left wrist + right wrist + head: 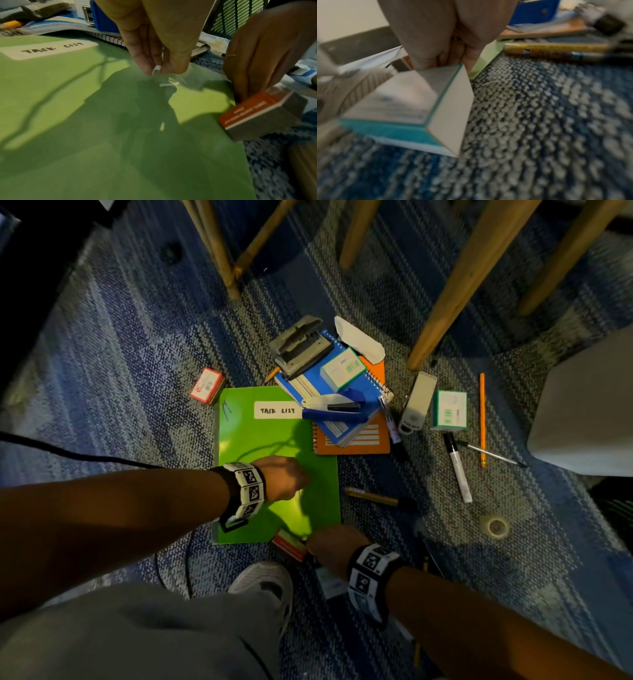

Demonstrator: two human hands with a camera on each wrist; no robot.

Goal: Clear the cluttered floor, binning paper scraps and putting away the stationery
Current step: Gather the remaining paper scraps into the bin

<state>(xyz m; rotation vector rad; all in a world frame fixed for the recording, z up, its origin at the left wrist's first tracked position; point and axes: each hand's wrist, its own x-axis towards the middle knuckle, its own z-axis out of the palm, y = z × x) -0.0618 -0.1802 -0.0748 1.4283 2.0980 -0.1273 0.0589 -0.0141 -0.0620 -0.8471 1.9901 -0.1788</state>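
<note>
Head view, carpeted floor (445, 559), stationery lot. Left hand (282, 477) is reaching in from the left over the lower half of a green folder (260, 440) labelled "TASK LIST", forearm running nearly level across the frame, fingers pointing down. Left wrist view: the fingertips (149, 67) are pressing together, pinching a small white clip-like piece (157, 69) just above the folder; a second small white piece (167, 85) is lying on the folder directly beneath.

Right hand (334, 546) is coming in from the lower right, knuckles up, at the folder's near corner. Its grip is closing on a small red-and-white box (254, 115), tilted, touching the folder's edge. Right wrist view: a teal-and-white box (412, 108) is sitting directly under the same hand; whether the fingers are also holding it cannot be told.

Items lying beyond the folder:
- stack of an orange spiral notebook (356, 440) under a blue notebook (308, 371), carrying a grey hole punch (299, 345), a blue stapler (334, 407), a green-and-white box (344, 368) and a white paper scrap (359, 338);
- a red box (207, 385) to the left of the folder;
- to the right, a second green-and-white box (449, 409), an orange pencil (482, 419), a white marker (457, 467), a gold pen (376, 498), a tape roll (495, 526).

A grey shoe (267, 583) is resting just below the folder.
</note>
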